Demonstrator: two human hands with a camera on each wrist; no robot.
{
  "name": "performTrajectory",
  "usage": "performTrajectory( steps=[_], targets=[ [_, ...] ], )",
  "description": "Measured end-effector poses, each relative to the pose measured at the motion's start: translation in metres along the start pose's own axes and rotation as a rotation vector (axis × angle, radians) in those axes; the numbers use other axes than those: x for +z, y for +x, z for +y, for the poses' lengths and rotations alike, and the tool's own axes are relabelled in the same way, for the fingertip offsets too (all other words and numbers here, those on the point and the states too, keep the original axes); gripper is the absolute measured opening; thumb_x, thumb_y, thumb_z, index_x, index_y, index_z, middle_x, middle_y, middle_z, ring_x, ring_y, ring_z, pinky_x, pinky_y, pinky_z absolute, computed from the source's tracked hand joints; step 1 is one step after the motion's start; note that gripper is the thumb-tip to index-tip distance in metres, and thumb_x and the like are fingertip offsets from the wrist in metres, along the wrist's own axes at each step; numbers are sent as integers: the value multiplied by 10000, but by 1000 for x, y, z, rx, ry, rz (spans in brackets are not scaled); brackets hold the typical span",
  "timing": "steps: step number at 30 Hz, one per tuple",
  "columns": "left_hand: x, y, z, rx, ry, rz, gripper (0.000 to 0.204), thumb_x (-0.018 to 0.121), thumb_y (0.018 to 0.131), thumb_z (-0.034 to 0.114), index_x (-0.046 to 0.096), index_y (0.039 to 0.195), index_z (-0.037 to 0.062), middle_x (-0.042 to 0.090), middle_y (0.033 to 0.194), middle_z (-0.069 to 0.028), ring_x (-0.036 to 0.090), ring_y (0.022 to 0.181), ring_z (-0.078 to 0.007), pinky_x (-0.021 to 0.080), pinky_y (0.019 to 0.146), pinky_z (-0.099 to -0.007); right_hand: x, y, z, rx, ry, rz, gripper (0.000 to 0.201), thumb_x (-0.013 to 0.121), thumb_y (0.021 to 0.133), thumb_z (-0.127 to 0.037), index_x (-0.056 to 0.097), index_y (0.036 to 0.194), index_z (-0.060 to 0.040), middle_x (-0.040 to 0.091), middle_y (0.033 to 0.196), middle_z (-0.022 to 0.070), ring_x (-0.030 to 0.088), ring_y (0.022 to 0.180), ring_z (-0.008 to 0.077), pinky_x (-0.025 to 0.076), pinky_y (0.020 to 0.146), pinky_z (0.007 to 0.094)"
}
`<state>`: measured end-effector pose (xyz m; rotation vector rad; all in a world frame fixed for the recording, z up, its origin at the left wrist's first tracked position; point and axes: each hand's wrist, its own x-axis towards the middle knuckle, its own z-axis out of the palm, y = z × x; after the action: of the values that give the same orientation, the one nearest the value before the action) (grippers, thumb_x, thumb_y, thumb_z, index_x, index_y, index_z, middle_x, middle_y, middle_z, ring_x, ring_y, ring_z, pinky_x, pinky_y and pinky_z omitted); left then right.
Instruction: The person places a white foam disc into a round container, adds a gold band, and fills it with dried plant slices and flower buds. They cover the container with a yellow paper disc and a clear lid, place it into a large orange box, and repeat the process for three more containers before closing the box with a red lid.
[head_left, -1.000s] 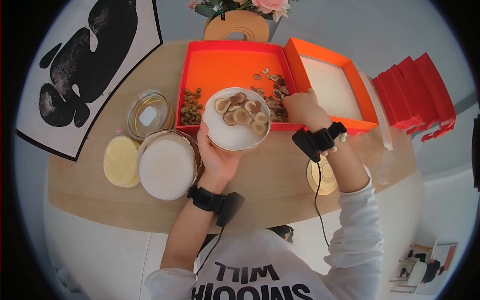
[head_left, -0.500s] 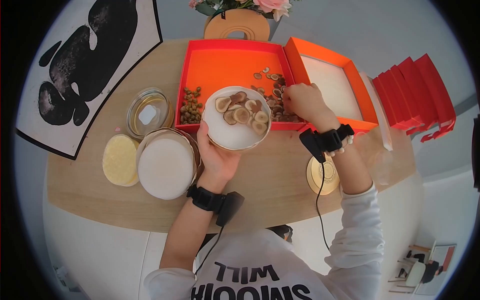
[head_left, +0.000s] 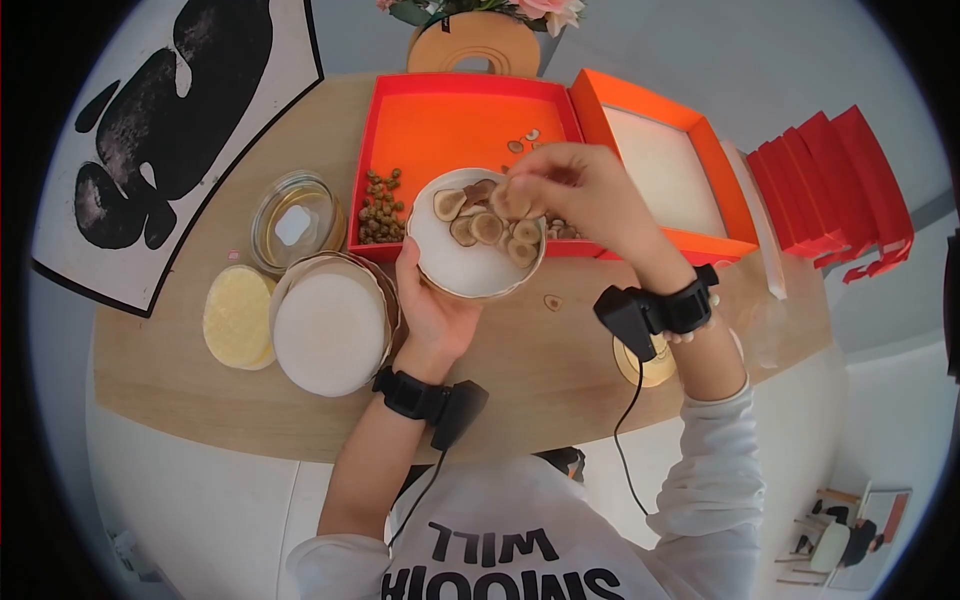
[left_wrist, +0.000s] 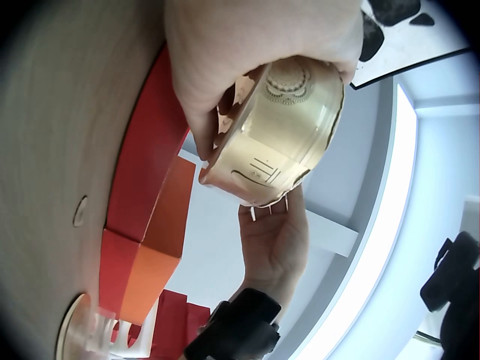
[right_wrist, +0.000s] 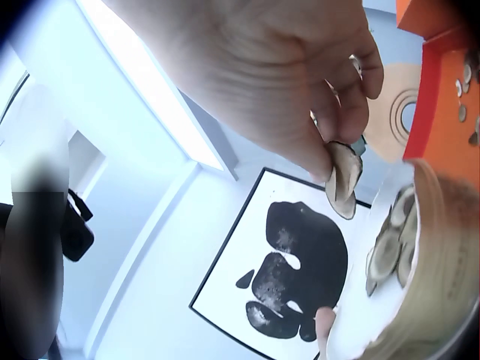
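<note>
My left hand holds a round container from below and its left side; gold printed walls show in the left wrist view, a white interior from above. Several dried, brown-rimmed slices lie along its far and right inside. Above the container's right rim, my right hand pinches dried slices between thumb and fingertips. Behind it stands a red-edged orange box with small round brownish pieces at its left front corner and more slices at the right, partly hidden by the right hand.
One loose slice lies on the table in front of the box. At left are a clear glass jar, a round white-topped stack and a yellow disc. A gold lid sits under the right wrist. An orange lid adjoins the box.
My right hand has left the slice pile in the box and moved left over the container, with slices pinched in it. A loose slice now shows on the table. The left hand holds nearly still.
</note>
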<state>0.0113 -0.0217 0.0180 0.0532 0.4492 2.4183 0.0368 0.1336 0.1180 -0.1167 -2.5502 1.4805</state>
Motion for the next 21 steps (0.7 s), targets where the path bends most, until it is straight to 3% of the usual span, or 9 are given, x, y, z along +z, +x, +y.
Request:
performTrajectory(
  steps=[3, 7, 10, 13, 16, 19, 21],
  targets=[
    [-2, 1, -2, -10, -4, 2, 592, 374, 834, 516, 338, 1288, 138, 383, 1300, -50, 374, 1189, -228, 332, 963, -408, 15, -7, -4, -100, -234, -4, 132, 600, 772, -96, 631, 860, -2, 600, 688, 26, 500, 612, 62, 425, 575, 213],
    [-1, 0, -2, -15, 3, 24, 598, 367, 834, 523, 338, 1288, 135, 381, 1302, -49, 374, 1189, -226, 332, 963, -405, 20, -5, 2, -182, -383, 84, 133, 596, 767, -93, 637, 869, -19, 595, 670, 64, 501, 587, 98, 414, 559, 217],
    [0, 0, -1, -18, -2, 13, 598, 364, 835, 525, 343, 1286, 133, 383, 1301, -50, 375, 1189, -228, 332, 963, -407, 15, -4, 9, -375, -452, 196, 113, 584, 777, -95, 633, 833, -9, 592, 655, 77, 504, 569, 107, 413, 546, 226],
    [1, 0, 0, 5, -11, 10, 591, 362, 837, 520, 349, 1282, 130, 389, 1296, -51, 375, 1188, -231, 331, 965, -408, 6, -9, 5, -279, -366, 273, 121, 585, 752, -140, 629, 795, -36, 598, 672, 102, 565, 602, 217, 446, 548, 324],
    [4, 0, 2, 33, -27, 20, 584, 364, 841, 511, 356, 1277, 122, 398, 1290, -53, 379, 1185, -234, 331, 966, -406, -8, -22, 0, -45, -343, 230, 145, 578, 760, -159, 614, 788, -22, 587, 680, 97, 559, 601, 233, 447, 555, 349],
    [0, 2, 4, 47, -43, 50, 579, 371, 844, 500, 360, 1274, 113, 403, 1286, -54, 384, 1180, -233, 335, 965, -401, -22, -37, -3, 262, -729, -58, 155, 600, 761, -139, 593, 854, -16, 573, 763, 72, 536, 662, 199, 435, 609, 276],
    [-2, 2, 4, 48, -52, 61, 577, 377, 844, 495, 361, 1272, 109, 404, 1284, -54, 388, 1178, -231, 339, 964, -397, -22, -54, 28, 185, -781, -251, 192, 614, 739, -146, 579, 887, -29, 571, 808, 76, 550, 732, 226, 442, 656, 303]
  ],
)
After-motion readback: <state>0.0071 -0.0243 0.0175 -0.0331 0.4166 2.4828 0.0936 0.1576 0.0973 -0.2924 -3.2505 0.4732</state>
